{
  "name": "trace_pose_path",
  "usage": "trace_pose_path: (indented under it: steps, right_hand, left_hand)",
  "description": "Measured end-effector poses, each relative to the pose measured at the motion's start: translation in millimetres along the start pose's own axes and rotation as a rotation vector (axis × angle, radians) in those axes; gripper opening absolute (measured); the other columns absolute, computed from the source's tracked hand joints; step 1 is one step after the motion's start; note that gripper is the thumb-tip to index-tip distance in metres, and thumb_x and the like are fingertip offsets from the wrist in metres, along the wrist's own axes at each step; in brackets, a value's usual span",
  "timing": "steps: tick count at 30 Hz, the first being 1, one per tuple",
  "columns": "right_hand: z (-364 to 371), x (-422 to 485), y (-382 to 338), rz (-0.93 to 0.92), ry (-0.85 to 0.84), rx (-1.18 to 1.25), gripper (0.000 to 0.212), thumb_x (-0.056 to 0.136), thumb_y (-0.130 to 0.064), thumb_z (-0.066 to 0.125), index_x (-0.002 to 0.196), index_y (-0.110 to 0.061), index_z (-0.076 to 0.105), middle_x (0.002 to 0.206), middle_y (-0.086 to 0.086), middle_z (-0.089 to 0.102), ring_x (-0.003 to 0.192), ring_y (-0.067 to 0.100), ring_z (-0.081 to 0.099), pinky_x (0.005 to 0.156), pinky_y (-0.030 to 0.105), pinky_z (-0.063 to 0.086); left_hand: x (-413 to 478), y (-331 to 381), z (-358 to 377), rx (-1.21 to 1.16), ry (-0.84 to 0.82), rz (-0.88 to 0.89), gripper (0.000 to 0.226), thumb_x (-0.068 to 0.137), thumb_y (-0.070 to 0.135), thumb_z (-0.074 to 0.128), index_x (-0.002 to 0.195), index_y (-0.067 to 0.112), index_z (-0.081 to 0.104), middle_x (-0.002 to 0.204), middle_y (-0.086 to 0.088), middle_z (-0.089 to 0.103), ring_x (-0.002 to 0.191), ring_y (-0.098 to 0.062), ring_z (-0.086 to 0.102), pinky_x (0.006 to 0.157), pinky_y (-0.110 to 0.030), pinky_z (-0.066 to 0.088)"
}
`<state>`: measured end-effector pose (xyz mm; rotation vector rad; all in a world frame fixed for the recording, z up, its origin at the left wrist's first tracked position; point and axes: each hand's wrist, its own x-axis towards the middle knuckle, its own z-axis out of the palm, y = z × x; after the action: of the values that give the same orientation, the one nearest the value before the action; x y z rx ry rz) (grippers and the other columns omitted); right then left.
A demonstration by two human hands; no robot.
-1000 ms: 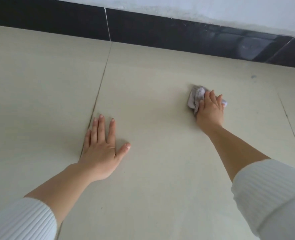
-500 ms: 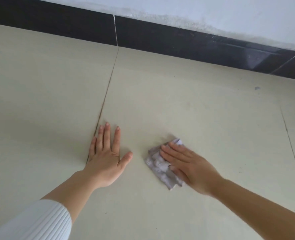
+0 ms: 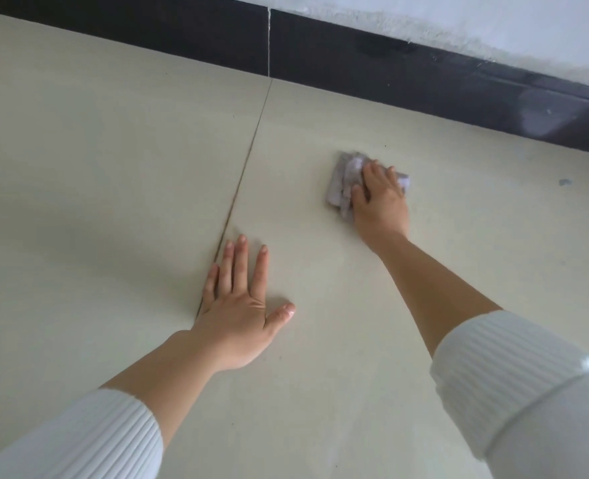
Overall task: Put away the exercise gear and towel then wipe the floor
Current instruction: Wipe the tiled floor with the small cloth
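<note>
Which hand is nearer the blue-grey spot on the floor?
Right. The right hand, pressing the cloth, is left of the blue-grey spot; the left hand lies flat much farther left, nearer the camera.

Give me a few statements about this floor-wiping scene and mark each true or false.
1. The right hand presses a cloth on the floor. True.
2. The left hand holds a second cloth. False: it lies flat and empty on the floor.
3. The cloth is nearer the dark skirting than the left hand is. True.
4. The left hand lies far from any tile joint. False: it rests right at the joint.
5. Both sleeves are black. False: they are white.
</note>
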<state>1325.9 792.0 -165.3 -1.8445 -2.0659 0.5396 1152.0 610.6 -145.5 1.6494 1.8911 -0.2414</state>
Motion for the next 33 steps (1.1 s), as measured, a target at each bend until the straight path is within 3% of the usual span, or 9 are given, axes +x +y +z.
trace_pose_path:
  steps: [6, 11, 13, 16, 18, 21, 26, 31, 33]
  right_hand:
    - [1.0, -86.6, 1.4, -0.418, -0.130, 0.026, 0.041, 0.097, -0.020, 0.052, 0.137, -0.012, 0.052, 0.145, 0.002, 0.046, 0.140, 0.022, 0.033, 0.116, 0.034, 0.025]
    - [-43.4, -155.2, 58.6, -0.675, -0.284, -0.154, 0.041, 0.099, -0.033, 0.041, 0.136, -0.018, 0.053, 0.144, -0.008, 0.047, 0.138, 0.009, 0.036, 0.114, 0.023, 0.028]
    - [-57.3, -143.4, 87.0, -0.597, -0.198, -0.182, 0.039, 0.100, -0.030, 0.043, 0.135, -0.018, 0.054, 0.142, -0.005, 0.049, 0.136, 0.011, 0.040, 0.111, 0.025, 0.032]
    - [-63.8, -109.9, 108.7, -0.139, -0.006, -0.112, 0.039, 0.101, -0.024, 0.045, 0.139, -0.021, 0.048, 0.147, -0.004, 0.043, 0.140, 0.013, 0.032, 0.111, 0.018, 0.022]
    - [-57.3, -97.6, 107.5, 0.078, 0.069, -0.082, 0.042, 0.102, -0.024, 0.040, 0.143, -0.020, 0.043, 0.152, -0.003, 0.037, 0.144, 0.017, 0.023, 0.112, 0.023, 0.020]
    - [-39.9, -108.7, 89.3, 0.142, 0.121, -0.031, 0.043, 0.100, -0.018, 0.041, 0.143, -0.014, 0.043, 0.152, 0.003, 0.037, 0.145, 0.025, 0.021, 0.117, 0.034, 0.021]
    - [-21.0, -193.3, 64.3, -0.137, 0.031, 0.006, 0.042, 0.096, -0.018, 0.044, 0.136, -0.011, 0.051, 0.145, 0.006, 0.046, 0.140, 0.028, 0.033, 0.115, 0.047, 0.026]
    - [-12.7, -298.3, 36.1, -0.444, -0.164, 0.049, 0.039, 0.095, -0.016, 0.050, 0.133, -0.013, 0.056, 0.145, -0.002, 0.046, 0.141, 0.020, 0.032, 0.115, 0.041, 0.026]
    - [-12.0, -341.2, 34.1, -0.648, -0.261, 0.040, 0.040, 0.094, -0.019, 0.051, 0.133, -0.015, 0.055, 0.145, -0.003, 0.046, 0.142, 0.019, 0.030, 0.116, 0.038, 0.024]
  left_hand:
    - [-0.3, 1.3, -4.3, -0.044, -0.038, -0.004, 0.101, 0.084, 0.073, 0.035, 0.138, 0.028, -0.039, 0.142, -0.003, -0.051, 0.129, -0.017, -0.049, 0.113, -0.037, -0.023]
    - [-2.1, 0.8, -7.6, -0.115, -0.043, 0.004, 0.108, 0.081, 0.068, 0.046, 0.143, 0.029, -0.034, 0.144, 0.000, -0.048, 0.130, -0.013, -0.046, 0.114, -0.036, -0.020]
    - [-1.3, -0.4, -5.2, -0.108, -0.023, 0.010, 0.110, 0.079, 0.071, 0.045, 0.142, 0.029, -0.034, 0.143, 0.001, -0.049, 0.130, -0.013, -0.047, 0.113, -0.035, -0.021]
    - [-0.1, -2.0, -1.8, -0.094, -0.003, 0.025, 0.113, 0.078, 0.072, 0.048, 0.142, 0.029, -0.034, 0.143, -0.001, -0.049, 0.130, -0.014, -0.047, 0.112, -0.036, -0.023]
    - [-0.4, -3.9, -0.5, -0.094, 0.018, 0.043, 0.113, 0.080, 0.068, 0.052, 0.143, 0.028, -0.033, 0.144, -0.002, -0.048, 0.130, -0.016, -0.047, 0.113, -0.036, -0.022]
    - [-3.5, -6.7, 2.4, -0.083, 0.069, 0.081, 0.111, 0.083, 0.063, 0.053, 0.145, 0.024, -0.030, 0.146, -0.003, -0.046, 0.132, -0.017, -0.045, 0.115, -0.037, -0.020]
    - [-8.6, -9.1, 13.0, -0.072, 0.183, 0.111, 0.103, 0.087, 0.062, 0.049, 0.149, 0.018, -0.021, 0.152, -0.004, -0.037, 0.138, -0.015, -0.037, 0.116, -0.034, -0.016]
    - [-22.1, -2.4, 28.9, -0.144, 0.303, 0.158, 0.088, 0.093, 0.048, 0.049, 0.152, 0.007, -0.001, 0.160, -0.010, -0.014, 0.146, -0.020, -0.018, 0.118, -0.033, -0.008]
    - [-36.3, -5.0, 37.3, -0.165, 0.347, 0.197, 0.082, 0.094, 0.042, 0.052, 0.152, 0.005, 0.007, 0.161, -0.011, -0.005, 0.148, -0.022, -0.010, 0.117, -0.031, -0.006]
